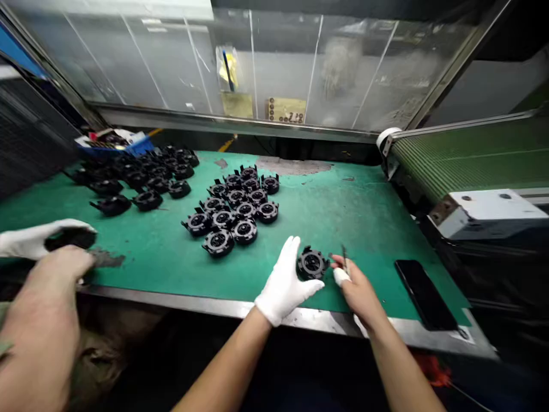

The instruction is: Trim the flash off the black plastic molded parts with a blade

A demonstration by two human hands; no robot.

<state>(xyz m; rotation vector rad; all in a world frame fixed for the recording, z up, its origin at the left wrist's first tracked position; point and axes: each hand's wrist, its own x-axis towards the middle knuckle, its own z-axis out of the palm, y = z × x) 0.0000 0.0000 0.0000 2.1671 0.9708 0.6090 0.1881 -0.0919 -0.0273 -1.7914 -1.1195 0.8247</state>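
Observation:
My left hand [285, 283], in a white glove, curves round the left side of a round black plastic part [311, 263] with tabs on its rim. The part sits low over the green mat near the front edge, its ringed face up. Just right of it, my right hand [357, 289] grips a slim, knife-like tool [345, 258] that points upward. White covering wraps that thumb; the other fingers look bare. Whether the tool touches the part I cannot tell. A group of similar black parts [235, 206] stands on the mat, left of my hands.
More black parts [146, 174] crowd the back left, beside a blue bin [141, 144]. At the far left a co-worker's hands [64, 257] hold a dark part. A phone [425, 294] lies front right. A green conveyor [476, 150] and white block [493, 213] border the right side.

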